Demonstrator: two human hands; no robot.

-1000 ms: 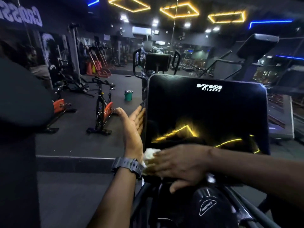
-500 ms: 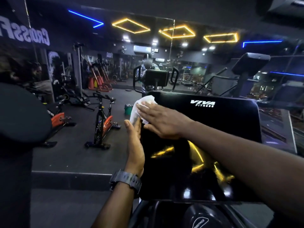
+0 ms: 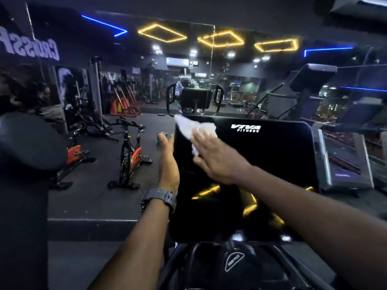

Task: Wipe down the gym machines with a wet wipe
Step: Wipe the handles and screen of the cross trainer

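Both hands lie flat with straight fingers: the right hand [image 3: 217, 158] presses a white wet wipe [image 3: 193, 127] under its fingertips onto the black console screen [image 3: 272, 164]; the left hand [image 3: 167, 164] braces the screen's left edge.

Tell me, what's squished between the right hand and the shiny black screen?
A white wet wipe. In the head view the right hand presses it flat against the black screen, near its top left corner, with part of the wipe sticking out past the fingers.
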